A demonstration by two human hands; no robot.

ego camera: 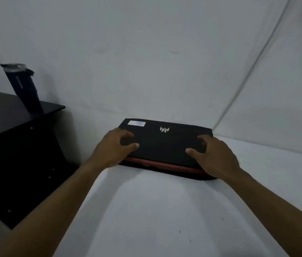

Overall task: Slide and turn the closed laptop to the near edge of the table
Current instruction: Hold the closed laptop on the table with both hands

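Dim, soft, slightly blurred view with wide-angle bending at the edges.

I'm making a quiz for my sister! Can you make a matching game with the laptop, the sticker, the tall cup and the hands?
Things:
1. laptop
2. sticker
3. tall cup
4. left hand and right hand

Where:
A. on the dark side desk
B. lying closed on the white table
C. pressing on the lid
D. far-left lid corner

Pairs: 1-B, 2-D, 3-A, 4-C
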